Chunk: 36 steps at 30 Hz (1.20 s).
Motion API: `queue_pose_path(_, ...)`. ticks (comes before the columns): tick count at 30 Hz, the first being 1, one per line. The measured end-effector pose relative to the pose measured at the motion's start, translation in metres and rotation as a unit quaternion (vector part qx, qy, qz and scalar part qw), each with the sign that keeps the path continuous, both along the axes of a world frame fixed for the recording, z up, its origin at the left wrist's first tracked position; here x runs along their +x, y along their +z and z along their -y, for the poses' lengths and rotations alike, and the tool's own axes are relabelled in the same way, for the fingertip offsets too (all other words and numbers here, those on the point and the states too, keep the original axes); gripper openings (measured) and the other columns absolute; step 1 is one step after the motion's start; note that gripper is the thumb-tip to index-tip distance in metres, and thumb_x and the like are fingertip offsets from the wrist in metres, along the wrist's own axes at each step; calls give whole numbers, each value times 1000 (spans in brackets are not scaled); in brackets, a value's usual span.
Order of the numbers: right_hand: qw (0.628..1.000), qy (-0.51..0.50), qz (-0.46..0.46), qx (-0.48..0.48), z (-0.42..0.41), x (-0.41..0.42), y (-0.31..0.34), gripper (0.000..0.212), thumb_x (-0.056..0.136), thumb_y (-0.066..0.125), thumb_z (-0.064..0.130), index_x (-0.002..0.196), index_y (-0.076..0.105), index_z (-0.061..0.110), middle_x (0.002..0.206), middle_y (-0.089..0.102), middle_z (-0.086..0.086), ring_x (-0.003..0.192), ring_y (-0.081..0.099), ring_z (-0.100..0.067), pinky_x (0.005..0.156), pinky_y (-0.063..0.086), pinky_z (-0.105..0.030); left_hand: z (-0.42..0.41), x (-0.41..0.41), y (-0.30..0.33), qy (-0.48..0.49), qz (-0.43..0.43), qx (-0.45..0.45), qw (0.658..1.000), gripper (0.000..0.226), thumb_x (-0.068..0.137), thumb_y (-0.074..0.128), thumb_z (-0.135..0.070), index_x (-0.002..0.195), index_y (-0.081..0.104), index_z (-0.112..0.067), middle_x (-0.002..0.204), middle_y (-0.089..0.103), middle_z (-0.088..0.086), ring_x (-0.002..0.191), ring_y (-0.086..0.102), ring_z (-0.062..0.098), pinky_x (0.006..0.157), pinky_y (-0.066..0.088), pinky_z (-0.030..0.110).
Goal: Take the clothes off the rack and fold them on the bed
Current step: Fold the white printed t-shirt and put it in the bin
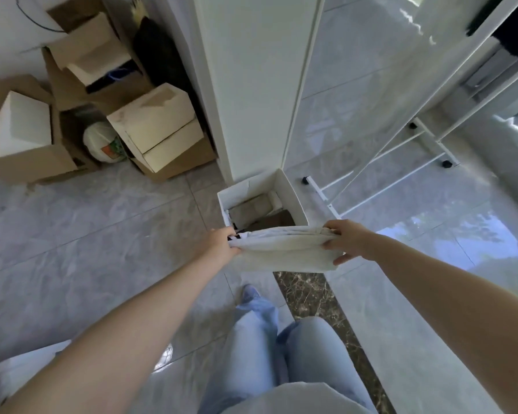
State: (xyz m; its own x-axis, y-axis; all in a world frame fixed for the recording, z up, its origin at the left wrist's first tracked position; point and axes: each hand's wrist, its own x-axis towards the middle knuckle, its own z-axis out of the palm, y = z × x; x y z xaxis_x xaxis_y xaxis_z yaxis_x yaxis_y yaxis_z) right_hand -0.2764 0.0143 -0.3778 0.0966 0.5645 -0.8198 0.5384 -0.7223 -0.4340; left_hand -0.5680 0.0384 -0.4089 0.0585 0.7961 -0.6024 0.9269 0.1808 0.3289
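Two grips, left hand (pixel 222 242) and right hand (pixel 343 239), each clenched on an end of the folded white garment (pixel 284 251).

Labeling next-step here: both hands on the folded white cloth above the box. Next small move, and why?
Probably lower the folded white garment into the open white box: left hand and right hand grip its ends right above the box, which already holds folded items.
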Motion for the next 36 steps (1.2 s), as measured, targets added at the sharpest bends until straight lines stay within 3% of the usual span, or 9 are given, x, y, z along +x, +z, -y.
queue_pose_path(5, 998, 39, 7, -38, -32, 3, -32, 32, 89, 68, 3, 113, 61, 24, 110, 53, -4, 90, 59, -27, 64, 63, -42, -17, -4, -25, 55, 34, -68, 996, 16, 82, 71, -31, 85, 59, -22, 83, 58, -5, 81, 62, 24, 66, 55, 35)
queue_pose_path(11, 985, 164, 51, -13, -70, 6, -81, 23, 91, 56, 4, 103, 61, 23, 93, 55, -8, 89, 57, -30, 83, 60, -49, -23, 4, -68, 131, 58, -83, 986, 13, 83, 70, -29, 89, 58, -26, 95, 61, 4, 80, 59, 24, 62, 41, 29)
queue_pose_path(15, 975, 203, 86, 8, -96, 14, -107, 23, 90, 51, 9, 103, 60, 25, 94, 61, -12, 84, 61, -30, 71, 56, -36, -27, 15, -96, 163, 113, -57, 978, 18, 84, 72, -26, 100, 65, -21, 98, 64, 6, 86, 61, 23, 64, 43, 30)
queue_pose_path(20, 963, 249, 96, 33, -144, 34, -141, 21, 92, 54, 13, 106, 58, 28, 97, 61, -10, 83, 59, -30, 64, 50, -33, -53, 27, -139, 151, 135, -20, 979, 24, 87, 71, -29, 108, 66, -17, 102, 58, 1, 97, 49, 16, 70, 33, 22)
queue_pose_path(22, 964, 242, 95, 51, -161, 39, -160, 21, 94, 54, 14, 112, 59, 23, 98, 58, -10, 80, 54, -26, 59, 44, -28, -66, 33, -160, 162, 135, 8, 978, 23, 88, 72, -28, 107, 66, -16, 101, 59, 0, 95, 49, 14, 68, 31, 18)
queue_pose_path(25, 972, 212, 83, 65, -180, 42, -189, 16, 95, 54, 13, 106, 58, 24, 89, 56, -3, 71, 51, -18, 53, 41, -24, -81, 40, -190, 188, 135, 24, 972, 24, 89, 71, -26, 109, 65, -14, 104, 56, 2, 101, 48, 16, 77, 33, 25)
queue_pose_path(30, 980, 158, 87, 82, -204, 37, -256, 16, 93, 57, 24, 108, 59, 27, 91, 60, -3, 80, 55, -23, 61, 45, -30, -112, 36, -267, 194, 123, 8, 973, 27, 95, 62, -25, 120, 59, -14, 112, 56, 11, 101, 49, 22, 78, 33, 28)
queue_pose_path(33, 982, 147, 84, 79, -220, 30, -303, 14, 97, 52, 21, 110, 56, 24, 88, 57, -2, 70, 51, -17, 53, 40, -26, -133, 38, -315, 208, 111, 6, 972, 29, 98, 58, -24, 124, 56, -13, 118, 51, 16, 93, 46, 20, 79, 33, 27)
queue_pose_path(36, 979, 157, 94, 85, -239, 24, -346, 17, 99, 46, 18, 113, 55, 19, 90, 56, -6, 73, 50, -20, 59, 41, -27, -144, 47, -357, 238, 98, 10, 966, 32, 100, 52, -22, 131, 53, -12, 125, 47, 18, 90, 46, 20, 79, 35, 27)
